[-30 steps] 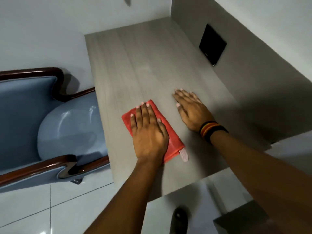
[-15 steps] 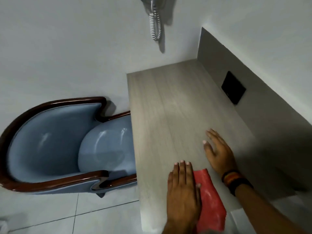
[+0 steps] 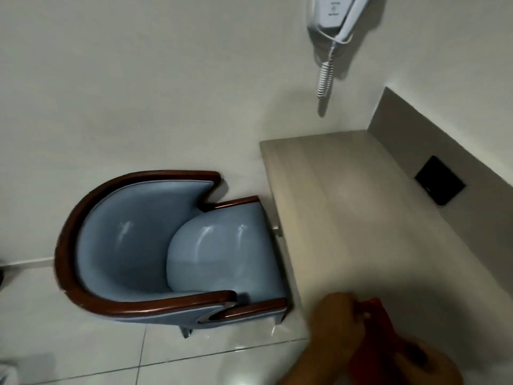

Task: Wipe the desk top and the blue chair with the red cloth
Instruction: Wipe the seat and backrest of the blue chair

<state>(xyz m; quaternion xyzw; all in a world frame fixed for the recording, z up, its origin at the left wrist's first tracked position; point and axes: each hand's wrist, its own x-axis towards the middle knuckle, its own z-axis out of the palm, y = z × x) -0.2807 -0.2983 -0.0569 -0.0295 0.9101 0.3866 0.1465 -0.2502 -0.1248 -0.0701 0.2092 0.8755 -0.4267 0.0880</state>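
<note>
The red cloth lies at the near end of the pale wood desk top, by its front left corner. My left hand is curled over the cloth's left edge, fingers closed on it. My right hand is a blur at the bottom edge, just right of the cloth, a dark wristband showing; its grip is unclear. The blue chair, with a dark wooden rim, stands left of the desk, its seat tucked against the desk's edge.
A white wall phone with a coiled cord hangs above the desk's far end. A black wall plate sits in the grey back panel on the right. White floor tiles surround the chair.
The view has swung up and left, showing the whole chair and the phone. Both hands slid back to the desk's near end; my left hand went from flat to curled on the cloth.
</note>
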